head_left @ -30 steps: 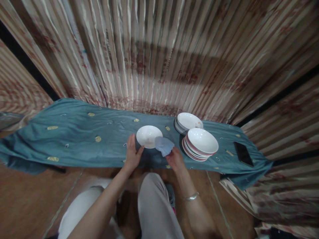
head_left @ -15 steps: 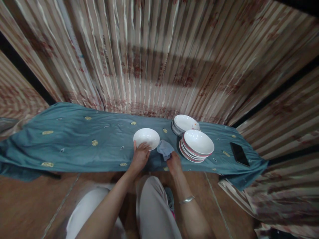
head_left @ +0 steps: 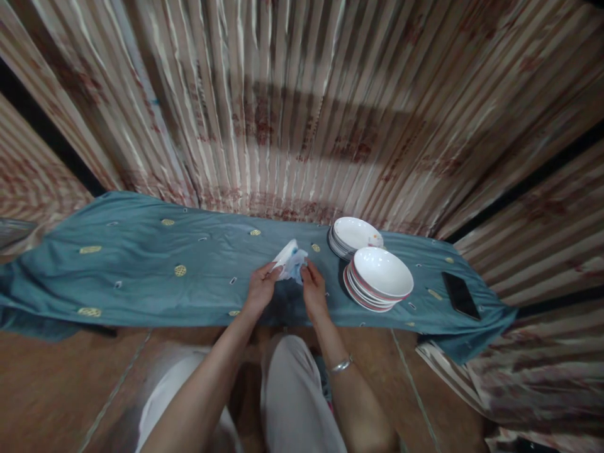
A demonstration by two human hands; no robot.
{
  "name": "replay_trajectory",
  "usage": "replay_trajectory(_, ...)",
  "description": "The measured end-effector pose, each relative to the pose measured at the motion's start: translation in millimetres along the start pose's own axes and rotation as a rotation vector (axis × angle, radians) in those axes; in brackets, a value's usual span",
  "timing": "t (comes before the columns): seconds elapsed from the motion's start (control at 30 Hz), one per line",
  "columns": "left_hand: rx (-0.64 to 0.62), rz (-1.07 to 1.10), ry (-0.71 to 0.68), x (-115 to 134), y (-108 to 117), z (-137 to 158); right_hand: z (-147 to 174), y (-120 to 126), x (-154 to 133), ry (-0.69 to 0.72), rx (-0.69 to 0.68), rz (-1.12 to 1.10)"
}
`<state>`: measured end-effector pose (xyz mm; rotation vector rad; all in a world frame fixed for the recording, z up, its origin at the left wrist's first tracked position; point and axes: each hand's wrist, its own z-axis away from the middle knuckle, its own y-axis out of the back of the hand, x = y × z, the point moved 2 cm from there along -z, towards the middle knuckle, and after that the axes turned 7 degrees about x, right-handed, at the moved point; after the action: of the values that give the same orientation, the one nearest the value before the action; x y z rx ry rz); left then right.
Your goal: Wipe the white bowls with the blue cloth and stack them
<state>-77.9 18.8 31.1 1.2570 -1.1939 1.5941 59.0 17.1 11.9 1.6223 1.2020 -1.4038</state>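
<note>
My left hand (head_left: pixel 262 286) grips a white bowl (head_left: pixel 285 253) by its near edge, and the bowl is tipped steeply above the table. In my right hand (head_left: pixel 313 286) is a pale blue cloth (head_left: pixel 296 264), pressed against the bowl's right side. The cloth covers part of the bowl. To the right of my right hand stands a stack of white bowls with red rims (head_left: pixel 377 277). Just behind it is a second stack of white dishes (head_left: pixel 356 233), the top one with a small orange mark.
A teal patterned cloth (head_left: pixel 141 264) covers the long narrow table. A black phone (head_left: pixel 460 296) lies near its right end. Striped, flowered curtains (head_left: pixel 283 126) hang behind and at both sides, with dark poles (head_left: pixel 533 182) along them.
The bowl has been lifted and turned from facing up to a steep tilt. My right hand has brought the cloth up and left against it.
</note>
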Motion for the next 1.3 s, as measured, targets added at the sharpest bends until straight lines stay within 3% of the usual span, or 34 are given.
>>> replay_trajectory(0.1, 0.060, 0.293, 0.149, 4, 0, 1, 5, -8, -26, 0.284, -0.050, 0.280)
replay_trajectory(0.27, 0.028, 0.544, 0.225, 8, 1, 3, 21, -25, -51, 0.642, -0.161, 0.694)
replay_trajectory(0.37, 0.021, 0.601, 0.294, 4, 0, 2, 26, -34, -54, 0.743, -0.244, 0.852)
replay_trajectory(0.57, 0.133, 0.679, 0.377, -9, 4, -3, 17, -51, -56, 0.798, -0.493, 0.989)
replay_trajectory(0.8, 0.065, 0.668, 0.422, -6, 7, -8, -21, -71, -64, 0.702, -0.595, 1.000)
replay_trajectory(0.9, 0.128, 0.662, 0.441, -6, 9, -9, -42, -75, -57, 0.616, -0.596, 0.968)
replay_trajectory(1.07, 0.146, 0.708, 0.492, -11, 12, -12, -78, -74, -28, 0.423, -0.640, 0.780)
replay_trajectory(1.3, 0.197, 0.681, 0.520, -22, 15, -17, -94, -57, 21, 0.214, -0.464, 0.614)
